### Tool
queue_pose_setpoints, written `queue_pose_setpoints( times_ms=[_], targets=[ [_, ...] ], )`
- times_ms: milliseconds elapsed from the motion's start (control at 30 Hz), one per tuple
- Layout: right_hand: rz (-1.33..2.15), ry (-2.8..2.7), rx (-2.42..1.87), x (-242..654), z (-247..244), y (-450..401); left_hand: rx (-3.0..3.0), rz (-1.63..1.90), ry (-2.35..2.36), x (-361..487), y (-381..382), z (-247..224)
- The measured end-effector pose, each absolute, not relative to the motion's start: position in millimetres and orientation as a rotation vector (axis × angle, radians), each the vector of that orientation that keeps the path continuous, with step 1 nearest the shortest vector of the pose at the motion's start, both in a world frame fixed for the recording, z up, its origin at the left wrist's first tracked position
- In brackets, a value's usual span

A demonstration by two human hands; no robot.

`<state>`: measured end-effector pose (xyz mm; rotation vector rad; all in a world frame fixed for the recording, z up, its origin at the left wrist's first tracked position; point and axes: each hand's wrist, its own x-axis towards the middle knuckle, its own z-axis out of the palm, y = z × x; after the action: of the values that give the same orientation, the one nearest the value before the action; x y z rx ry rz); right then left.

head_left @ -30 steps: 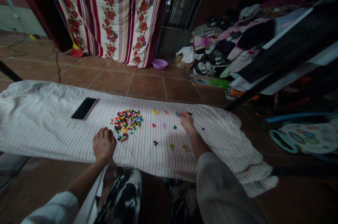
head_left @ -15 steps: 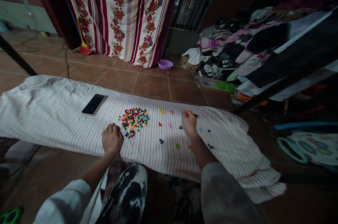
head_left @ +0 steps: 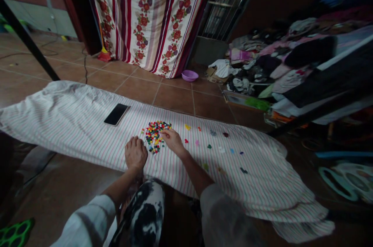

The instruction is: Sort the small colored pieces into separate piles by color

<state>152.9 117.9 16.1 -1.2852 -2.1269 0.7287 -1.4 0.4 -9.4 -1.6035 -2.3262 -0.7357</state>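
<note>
A pile of small multicoloured pieces (head_left: 154, 132) lies on a striped cloth (head_left: 87, 122). At the pile's right edge is my right hand (head_left: 173, 140), thumb and fingertips pinched together; anything between them is too small to make out. My left hand (head_left: 135, 153) rests on the cloth just left of the pile, fingers bent and close together, with their undersides hidden. Small groups sorted by colour spread to the right, among them yellow pieces (head_left: 187, 127), pink pieces (head_left: 197, 143), grey pieces (head_left: 213, 133), dark red pieces (head_left: 225, 134) and light blue pieces (head_left: 232, 150).
A black phone (head_left: 117, 114) lies on the cloth left of the pile. Beyond are a tiled floor, a purple basin (head_left: 190, 75), a floral curtain (head_left: 157, 18) and a heap of clothes (head_left: 262, 56). Dark bars (head_left: 32, 45) slant at both sides.
My right hand has moved left from the grey pieces to the main pile. My left hand still rests beside it. The view has shifted slightly, so the scene sits further right.
</note>
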Motion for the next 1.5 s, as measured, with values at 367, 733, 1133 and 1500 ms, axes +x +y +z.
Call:
queue_pose_setpoints(
  times_ms=[367,733,1133,1500],
  targets=[
    [0.52,-2.53,-1.574,94.0,32.3,114.0,-1.62,-0.744,-2.331,-1.9,1.6,-11.4],
    [0.344,-2.793,-1.649,73.6,53.7,117.8,-1.656,-0.682,-2.378,-1.7,2.1,-4.0],
    [0.561,-2.425,-1.525,84.2,35.4,117.5,-1.663,-0.791,-2.371,-2.8,1.8,-7.0],
    [1.633,-1.183,-1.183,112.1,11.3,100.6,-1.655,-0.73,-2.359,-2.6,1.2,-5.4]
  ],
)
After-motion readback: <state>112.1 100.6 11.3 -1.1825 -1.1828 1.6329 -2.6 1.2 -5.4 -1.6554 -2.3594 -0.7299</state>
